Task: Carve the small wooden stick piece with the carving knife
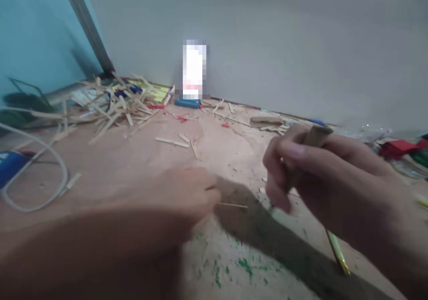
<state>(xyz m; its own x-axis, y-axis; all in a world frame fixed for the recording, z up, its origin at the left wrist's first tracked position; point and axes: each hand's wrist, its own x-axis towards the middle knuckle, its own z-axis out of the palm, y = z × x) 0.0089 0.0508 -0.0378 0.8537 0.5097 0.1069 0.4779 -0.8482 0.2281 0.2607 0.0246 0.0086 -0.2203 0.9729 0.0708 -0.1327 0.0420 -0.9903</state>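
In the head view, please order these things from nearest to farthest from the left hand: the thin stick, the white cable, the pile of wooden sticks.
1. The thin stick, at the fingertips of the left hand.
2. The white cable, lying to the left.
3. The pile of wooden sticks, far back left by the wall.

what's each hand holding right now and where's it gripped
Left hand pinches a thin stick by one end. Right hand grips a brownish wooden piece around its lower part; blur hides exactly what it is.
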